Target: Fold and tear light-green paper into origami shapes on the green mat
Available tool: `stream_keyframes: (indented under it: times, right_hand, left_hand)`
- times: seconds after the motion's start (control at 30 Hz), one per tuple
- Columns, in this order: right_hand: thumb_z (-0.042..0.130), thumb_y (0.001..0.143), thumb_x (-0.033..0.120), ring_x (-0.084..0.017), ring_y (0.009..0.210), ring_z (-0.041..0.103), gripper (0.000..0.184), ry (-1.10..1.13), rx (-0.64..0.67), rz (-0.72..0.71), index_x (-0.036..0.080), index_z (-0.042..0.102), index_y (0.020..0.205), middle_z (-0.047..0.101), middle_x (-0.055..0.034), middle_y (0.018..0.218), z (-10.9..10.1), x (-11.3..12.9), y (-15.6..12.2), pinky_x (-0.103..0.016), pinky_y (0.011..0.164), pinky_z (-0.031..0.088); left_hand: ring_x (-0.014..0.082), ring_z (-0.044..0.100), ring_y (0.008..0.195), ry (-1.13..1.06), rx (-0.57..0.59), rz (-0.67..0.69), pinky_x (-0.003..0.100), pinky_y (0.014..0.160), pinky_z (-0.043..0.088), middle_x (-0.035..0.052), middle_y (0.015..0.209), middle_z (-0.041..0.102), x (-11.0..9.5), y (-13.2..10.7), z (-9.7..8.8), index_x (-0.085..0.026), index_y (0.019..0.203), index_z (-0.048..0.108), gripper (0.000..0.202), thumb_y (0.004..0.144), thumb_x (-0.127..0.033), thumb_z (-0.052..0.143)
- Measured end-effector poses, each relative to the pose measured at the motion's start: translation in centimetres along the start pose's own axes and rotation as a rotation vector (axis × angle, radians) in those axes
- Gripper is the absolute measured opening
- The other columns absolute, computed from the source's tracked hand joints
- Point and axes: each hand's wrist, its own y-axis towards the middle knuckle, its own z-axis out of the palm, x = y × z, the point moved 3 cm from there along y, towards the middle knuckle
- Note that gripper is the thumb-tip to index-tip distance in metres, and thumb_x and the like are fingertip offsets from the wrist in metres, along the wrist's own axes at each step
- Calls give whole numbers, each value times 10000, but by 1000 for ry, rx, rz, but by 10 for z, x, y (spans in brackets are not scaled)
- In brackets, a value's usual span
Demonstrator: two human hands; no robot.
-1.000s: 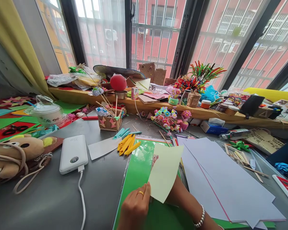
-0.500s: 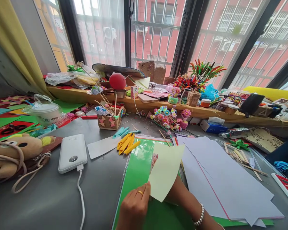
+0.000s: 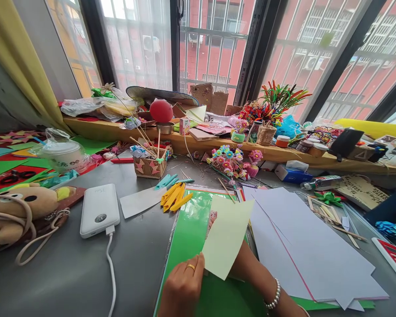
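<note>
A pale yellow-green sheet of paper [image 3: 229, 237] is held up, tilted, over a glossy green folder [image 3: 193, 215] on the table. My left hand [image 3: 185, 281], with a gold ring, pinches the sheet's lower left edge between thumb and fingers. Behind the sheet, my right hand is hidden; only its wrist and forearm [image 3: 255, 270], with a beaded bracelet, show. A pink speckled patch [image 3: 212, 220] peeks out at the sheet's left edge; what it is I cannot tell. Folded yellow paper strips [image 3: 174, 197] lie at the folder's upper left.
White paper sheets [image 3: 310, 237] spread to the right, near a red-and-white calculator [image 3: 394, 257]. On the left are a white power bank [image 3: 100, 209] with a cable and a plush toy [image 3: 23, 211]. Behind stand a cardboard box [image 3: 151, 166] with sticks and crocheted flowers [image 3: 229, 160].
My left hand has shifted slightly left and down, its fingers still at the sheet's edge. The sheet's lower corner has moved a little to the right.
</note>
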Motion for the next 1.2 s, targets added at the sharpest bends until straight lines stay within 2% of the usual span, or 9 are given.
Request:
stream_keyframes:
  times: [0.13, 0.2, 0.33, 0.5, 0.6, 0.7, 0.8, 1.03, 1.2]
  right_hand:
    - [474, 726, 349, -326, 1145, 371, 547, -111, 123, -67, 107, 421, 1214, 412, -154, 1263, 9, -9, -3, -463, 968, 258]
    - [434, 757, 302, -312, 1143, 383, 502, -100, 101, -73, 116, 414, 1223, 396, -138, 1275, 12, -14, -6, -460, 979, 249]
    - [495, 719, 351, -313, 1173, 335, 604, -125, 55, -100, 129, 356, 1263, 356, -128, 1300, 11, -11, -9, -448, 1004, 208]
    - [496, 705, 481, -288, 1196, 307, 681, -144, 155, -45, 160, 314, 1278, 344, -123, 1305, 5, -6, -6, -529, 993, 151]
    - [488, 681, 551, -285, 1198, 306, 712, -85, 153, -12, 176, 336, 1267, 355, -105, 1305, -1, -4, -6, -528, 996, 153]
    - [498, 690, 515, -284, 1147, 385, 614, -11, 128, -10, 255, 388, 1235, 449, -67, 1249, -7, 0, -7, -489, 969, 249]
    - [532, 681, 484, -277, 1084, 446, 548, 44, 94, 3, 318, 427, 1192, 529, -35, 1165, -11, 0, -6, -453, 910, 327]
    - [604, 569, 551, -257, 1001, 490, 598, 212, 34, 65, 182, 553, 1037, 582, -92, 1050, -22, -13, 8, -380, 872, 362]
    - [470, 704, 539, -181, 616, 569, 436, 522, -180, 424, 125, 606, 711, 614, -43, 634, -28, -27, 19, -291, 572, 445]
  left_hand:
    - [141, 616, 612, -42, -40, 18, 230, 557, 493, 74, 727, 669, -6, 4, -5, -80, 875, 598, 223, 764, -3, 420]
    - [138, 615, 611, -87, -52, 9, 225, 553, 487, 73, 733, 670, -10, 8, -8, -93, 883, 598, 222, 773, -27, 417]
    - [137, 605, 521, -177, -72, -167, 223, 490, 465, 42, 642, 667, -1, 12, -16, -138, 826, 626, 223, 790, -84, 413]
    - [164, 634, 625, -716, 336, -630, 200, 556, 474, 14, 716, 695, 49, 6, -17, -201, 767, 673, 173, 716, -285, 530]
    - [189, 620, 572, -987, 623, -1010, 222, 521, 458, 32, 546, 666, 77, -2, -16, -160, 537, 648, 327, 658, -445, 544]
    - [177, 597, 527, -1104, 757, -1164, 211, 484, 419, 31, 497, 645, 94, -6, -17, -146, 500, 630, 352, 568, -491, 601]
    - [160, 588, 518, -1121, 779, -1201, 195, 481, 400, 27, 489, 640, 105, -4, -18, -142, 508, 622, 346, 533, -487, 633]
    - [143, 573, 511, -1115, 793, -1060, 190, 495, 398, 9, 476, 622, 113, 14, -25, -146, 492, 607, 321, 568, -457, 622]
    - [145, 575, 541, -1174, 753, -993, 202, 535, 430, 5, 533, 643, 111, 32, -21, -150, 559, 647, 279, 585, -425, 615]
